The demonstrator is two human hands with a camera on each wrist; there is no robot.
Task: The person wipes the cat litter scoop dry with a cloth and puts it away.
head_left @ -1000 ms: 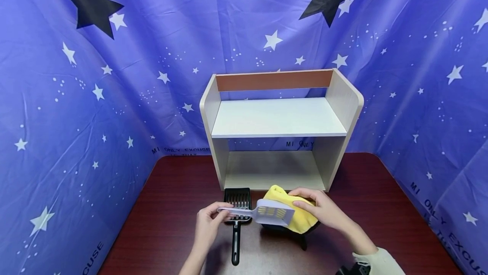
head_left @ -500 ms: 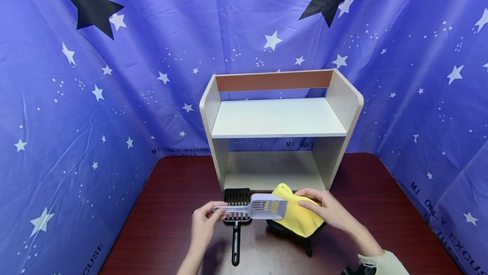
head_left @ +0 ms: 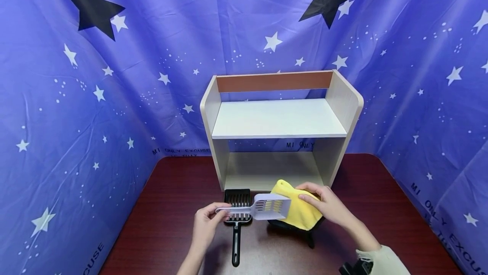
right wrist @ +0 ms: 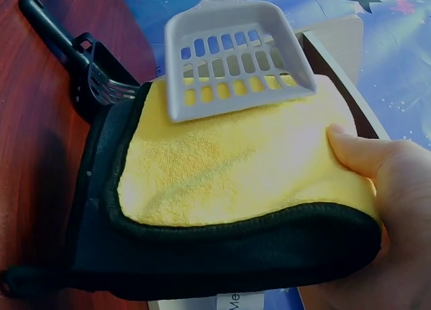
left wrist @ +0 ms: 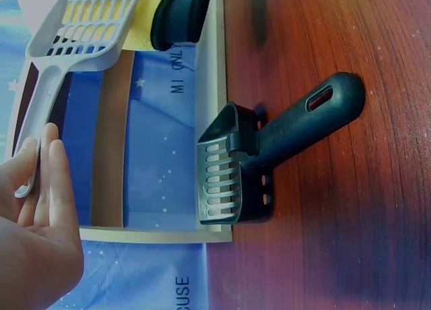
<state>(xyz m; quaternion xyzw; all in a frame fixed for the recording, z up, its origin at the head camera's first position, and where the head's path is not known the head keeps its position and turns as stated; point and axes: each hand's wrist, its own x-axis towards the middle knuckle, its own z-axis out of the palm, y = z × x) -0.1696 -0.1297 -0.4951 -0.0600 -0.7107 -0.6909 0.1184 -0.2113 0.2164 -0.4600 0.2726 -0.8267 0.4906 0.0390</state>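
Note:
My left hand (head_left: 206,225) pinches the handle of a pale grey slotted litter scoop (head_left: 271,207), held level above the table. Its slotted end is in front of a yellow cloth (head_left: 305,211), and in the right wrist view the scoop (right wrist: 236,60) overlaps the cloth's (right wrist: 202,162) far edge. I cannot tell for certain whether they touch. My right hand (head_left: 328,204) grips the cloth at its right side, thumb on the yellow face. The cloth is folded, with a dark underside and dark edging. A black slotted scoop (left wrist: 222,168) lies on the table below the grey one.
A two-tier wooden shelf (head_left: 278,118) stands at the back of the dark red table (head_left: 160,224). Behind it and at both sides hangs a blue curtain (head_left: 133,97) with stars.
The cloth and right hand have shifted a little right and up. The grey scoop first moved left and up with the left hand, then slightly back right. The black scoop stayed put.

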